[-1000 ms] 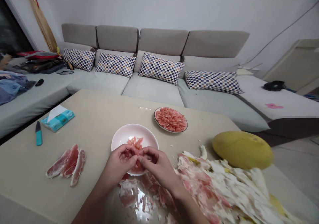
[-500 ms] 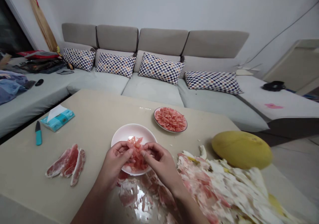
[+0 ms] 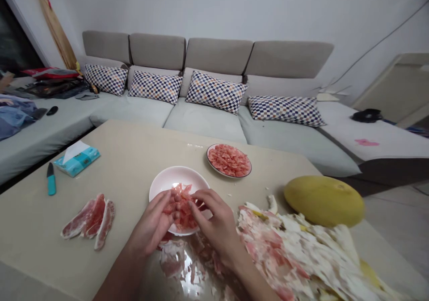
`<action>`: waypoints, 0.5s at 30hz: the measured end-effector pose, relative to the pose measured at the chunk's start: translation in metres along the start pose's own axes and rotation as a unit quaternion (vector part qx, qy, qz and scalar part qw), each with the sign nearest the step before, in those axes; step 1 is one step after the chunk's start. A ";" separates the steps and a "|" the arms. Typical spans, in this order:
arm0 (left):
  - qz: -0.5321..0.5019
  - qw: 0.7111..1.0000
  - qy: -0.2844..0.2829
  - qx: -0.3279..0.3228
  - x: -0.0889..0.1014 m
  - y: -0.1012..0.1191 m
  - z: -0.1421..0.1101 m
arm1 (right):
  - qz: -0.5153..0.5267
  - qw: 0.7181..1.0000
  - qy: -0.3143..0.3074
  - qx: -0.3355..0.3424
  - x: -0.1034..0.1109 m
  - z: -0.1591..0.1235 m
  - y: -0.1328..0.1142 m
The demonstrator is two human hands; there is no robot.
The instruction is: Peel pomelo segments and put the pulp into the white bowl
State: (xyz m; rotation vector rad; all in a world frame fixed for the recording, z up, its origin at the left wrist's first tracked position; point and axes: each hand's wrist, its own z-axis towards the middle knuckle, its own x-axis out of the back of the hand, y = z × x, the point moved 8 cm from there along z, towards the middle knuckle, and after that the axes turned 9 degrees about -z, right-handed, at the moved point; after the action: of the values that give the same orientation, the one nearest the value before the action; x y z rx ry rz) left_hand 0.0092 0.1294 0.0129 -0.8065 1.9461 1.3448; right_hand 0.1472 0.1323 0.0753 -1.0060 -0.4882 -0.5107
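Note:
Both hands are over a white bowl (image 3: 164,176) holding loose pink pomelo flesh (image 3: 186,218). Curled and turned palm inward, my left hand (image 3: 156,220) has a piece of pink pomelo flesh (image 3: 170,207) in its fingers. Thumb and fingertips of my right hand (image 3: 214,216) are pinched together close to that piece, over the bowl's middle; what is between them is too small to make out. Peeled pomelo segments (image 3: 89,218) with whitish membrane lie on the table to the left. Beyond the bowl stands a plate (image 3: 210,160) heaped with pink flesh.
A whole yellow pomelo (image 3: 323,200) and a pile of white peel and membranes (image 3: 288,247) are on the right. Scraps of membrane (image 3: 172,256) lie before the bowl. At the left are a teal-handled knife (image 3: 51,180) and a tissue pack (image 3: 78,159). A sofa (image 3: 208,122) stands behind the table.
My left hand has rolled, its fingers straightening and lifting so that more of the palm shows. The right hand has shifted slightly, still near the left fingertips. The bowl stays put.

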 end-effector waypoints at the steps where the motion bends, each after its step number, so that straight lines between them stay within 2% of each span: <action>1: -0.044 0.999 0.006 0.015 0.002 -0.002 0.001 | -0.022 1.000 0.012 -0.001 0.003 0.001 0.003; 3: -0.109 0.993 0.016 0.037 0.004 -0.003 0.004 | -0.043 0.999 0.021 0.010 0.005 0.002 0.004; 6: -0.134 0.990 0.001 0.048 0.000 -0.004 0.005 | -0.032 0.997 -0.019 0.063 -0.006 0.000 -0.008; 8: -0.124 0.990 -0.035 0.059 -0.007 -0.007 0.004 | -0.031 0.993 -0.052 0.101 -0.016 -0.004 -0.019; 11: -0.096 0.989 -0.086 0.066 -0.017 -0.010 0.000 | -0.036 0.988 -0.069 0.133 -0.023 -0.008 -0.031; 15: -0.057 0.992 -0.089 0.065 -0.021 -0.012 -0.005 | -0.014 0.990 -0.076 0.120 -0.025 -0.006 -0.027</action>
State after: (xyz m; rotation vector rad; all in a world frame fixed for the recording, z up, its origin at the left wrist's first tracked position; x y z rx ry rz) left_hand 0.0304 0.1241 0.0237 -0.6998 1.8005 1.1680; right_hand 0.1122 0.1196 0.0755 -0.8102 -0.6850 -0.3908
